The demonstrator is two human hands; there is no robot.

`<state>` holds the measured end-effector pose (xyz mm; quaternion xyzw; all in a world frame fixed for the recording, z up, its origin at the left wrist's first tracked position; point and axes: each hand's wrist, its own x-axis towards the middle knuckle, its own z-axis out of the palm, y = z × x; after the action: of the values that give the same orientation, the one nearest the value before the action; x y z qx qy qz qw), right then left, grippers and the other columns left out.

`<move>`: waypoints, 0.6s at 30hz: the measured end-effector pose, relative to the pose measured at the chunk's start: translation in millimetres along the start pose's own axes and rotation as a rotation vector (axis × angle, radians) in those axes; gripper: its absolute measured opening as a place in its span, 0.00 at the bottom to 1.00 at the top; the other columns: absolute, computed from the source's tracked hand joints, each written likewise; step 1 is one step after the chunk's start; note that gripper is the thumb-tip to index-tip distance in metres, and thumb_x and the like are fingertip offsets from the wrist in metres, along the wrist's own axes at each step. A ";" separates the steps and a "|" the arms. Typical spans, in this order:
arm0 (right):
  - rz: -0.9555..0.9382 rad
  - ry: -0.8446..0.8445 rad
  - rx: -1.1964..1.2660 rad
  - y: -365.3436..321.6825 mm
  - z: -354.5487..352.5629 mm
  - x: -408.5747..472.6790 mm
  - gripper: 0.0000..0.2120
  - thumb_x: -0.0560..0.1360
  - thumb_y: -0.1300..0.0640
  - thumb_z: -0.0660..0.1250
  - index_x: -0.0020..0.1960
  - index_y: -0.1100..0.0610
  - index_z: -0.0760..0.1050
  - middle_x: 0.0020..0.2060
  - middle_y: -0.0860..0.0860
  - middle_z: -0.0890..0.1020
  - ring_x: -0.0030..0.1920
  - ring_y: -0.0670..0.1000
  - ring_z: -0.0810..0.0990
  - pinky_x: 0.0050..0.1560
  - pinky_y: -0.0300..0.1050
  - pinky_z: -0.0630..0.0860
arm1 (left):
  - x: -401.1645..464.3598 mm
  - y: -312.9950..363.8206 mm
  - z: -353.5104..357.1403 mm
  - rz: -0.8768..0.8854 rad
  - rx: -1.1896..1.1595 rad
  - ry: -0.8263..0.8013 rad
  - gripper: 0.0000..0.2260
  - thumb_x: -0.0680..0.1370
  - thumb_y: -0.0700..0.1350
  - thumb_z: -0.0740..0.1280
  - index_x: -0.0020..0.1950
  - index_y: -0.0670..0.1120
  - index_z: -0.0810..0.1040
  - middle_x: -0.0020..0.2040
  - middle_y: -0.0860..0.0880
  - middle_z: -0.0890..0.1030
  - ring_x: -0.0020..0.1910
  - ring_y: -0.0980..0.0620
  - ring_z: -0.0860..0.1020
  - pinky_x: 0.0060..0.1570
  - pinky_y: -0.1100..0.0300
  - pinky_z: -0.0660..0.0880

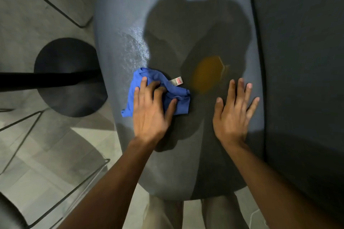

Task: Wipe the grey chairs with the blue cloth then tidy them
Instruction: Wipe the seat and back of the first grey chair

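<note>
Fingers (144, 87) of the left hand (150, 111) curl into the bunched cloth (176, 96), gripping it and pressing it down on the chair (121, 15) seat, near the seat's middle. A white tag (177, 81) sticks out of the cloth on its far side. Just beyond the cloth, the seat shows a speckled wet patch (136, 48). The right hand (232, 115) lies flat on the seat to the right of the cloth, fingers straight and spread, holding nothing. A dim orange glow (207, 74) sits on the seat between the cloth and the right hand's fingertips. Left of the chair, a round black base (68, 78) stands on the tiled floor (46, 163).
</note>
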<state>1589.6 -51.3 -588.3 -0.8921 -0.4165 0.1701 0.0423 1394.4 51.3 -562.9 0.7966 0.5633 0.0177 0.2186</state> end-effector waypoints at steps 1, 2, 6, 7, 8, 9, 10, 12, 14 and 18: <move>-0.004 0.002 -0.006 0.5 0.6 0.0 0.28 0.85 0.49 0.53 0.83 0.55 0.50 0.82 0.53 0.49 0.82 0.56 0.43 0.79 0.65 0.43 | -3.0 2.2 3.7 -0.030 0.037 -0.022 0.22 0.83 0.58 0.64 0.69 0.43 0.75 0.73 0.44 0.73 0.81 0.41 0.58 0.80 0.42 0.53; -0.006 0.004 -0.008 0.5 1.2 0.1 0.29 0.85 0.49 0.53 0.83 0.55 0.51 0.82 0.53 0.49 0.82 0.56 0.43 0.79 0.65 0.43 | -5.7 5.0 7.3 -0.056 0.073 -0.039 0.23 0.84 0.59 0.61 0.72 0.44 0.74 0.76 0.46 0.70 0.82 0.42 0.56 0.81 0.43 0.50; -0.013 0.043 -0.014 1.7 4.0 -0.9 0.28 0.86 0.49 0.54 0.82 0.56 0.52 0.82 0.54 0.52 0.82 0.56 0.46 0.79 0.66 0.45 | -8.0 11.1 18.8 -0.109 0.227 -0.082 0.27 0.86 0.61 0.50 0.83 0.51 0.57 0.85 0.51 0.52 0.83 0.42 0.47 0.80 0.39 0.47; -0.020 0.059 -0.021 2.2 4.9 -1.6 0.28 0.86 0.49 0.54 0.82 0.57 0.52 0.82 0.54 0.52 0.82 0.57 0.46 0.79 0.67 0.46 | -3.9 10.3 20.1 -0.115 0.234 -0.075 0.27 0.86 0.60 0.50 0.84 0.53 0.55 0.85 0.50 0.50 0.83 0.41 0.47 0.80 0.38 0.48; -0.027 0.074 -0.028 2.7 5.5 -2.4 0.28 0.86 0.49 0.54 0.82 0.57 0.53 0.82 0.55 0.53 0.82 0.57 0.47 0.79 0.67 0.48 | 2.1 9.5 20.0 -0.121 0.224 -0.068 0.27 0.86 0.60 0.50 0.84 0.53 0.55 0.85 0.49 0.49 0.83 0.41 0.47 0.80 0.38 0.48; -0.033 0.089 -0.036 2.8 6.5 -2.7 0.27 0.86 0.50 0.54 0.82 0.58 0.53 0.82 0.55 0.53 0.82 0.57 0.48 0.78 0.67 0.48 | 9.6 9.0 18.5 -0.120 0.203 -0.058 0.27 0.86 0.60 0.52 0.84 0.54 0.56 0.85 0.48 0.49 0.83 0.41 0.47 0.80 0.38 0.48; -0.038 0.101 -0.044 3.1 7.2 -2.7 0.27 0.86 0.50 0.54 0.82 0.58 0.53 0.82 0.56 0.54 0.82 0.58 0.49 0.78 0.67 0.49 | 17.2 8.6 16.0 -0.107 0.174 -0.045 0.27 0.86 0.59 0.54 0.84 0.53 0.58 0.85 0.47 0.50 0.83 0.40 0.48 0.80 0.39 0.48; -0.039 0.111 -0.059 3.4 8.5 -2.6 0.27 0.86 0.50 0.53 0.82 0.58 0.54 0.82 0.56 0.54 0.82 0.58 0.49 0.78 0.67 0.50 | 25.0 9.9 9.4 -0.081 0.109 -0.005 0.28 0.85 0.57 0.60 0.83 0.50 0.61 0.85 0.45 0.52 0.83 0.40 0.51 0.80 0.41 0.48; -0.041 0.116 -0.067 3.5 9.3 -2.7 0.27 0.87 0.49 0.53 0.82 0.58 0.54 0.82 0.56 0.54 0.82 0.58 0.50 0.78 0.67 0.50 | 18.7 14.5 5.3 -0.124 0.076 0.051 0.30 0.83 0.57 0.64 0.81 0.46 0.63 0.83 0.43 0.57 0.83 0.40 0.53 0.80 0.45 0.47; -0.034 0.132 -0.078 3.4 9.3 -3.6 0.26 0.87 0.50 0.53 0.82 0.58 0.55 0.81 0.56 0.56 0.82 0.58 0.50 0.78 0.66 0.50 | -2.5 32.7 12.9 -0.374 0.061 0.026 0.36 0.82 0.63 0.62 0.82 0.41 0.59 0.83 0.41 0.57 0.83 0.41 0.51 0.81 0.44 0.47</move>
<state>1586.7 -56.9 -596.8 -0.8951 -0.4342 0.0937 0.0380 1426.1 36.0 -562.0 0.6839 0.7047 -0.0300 0.1863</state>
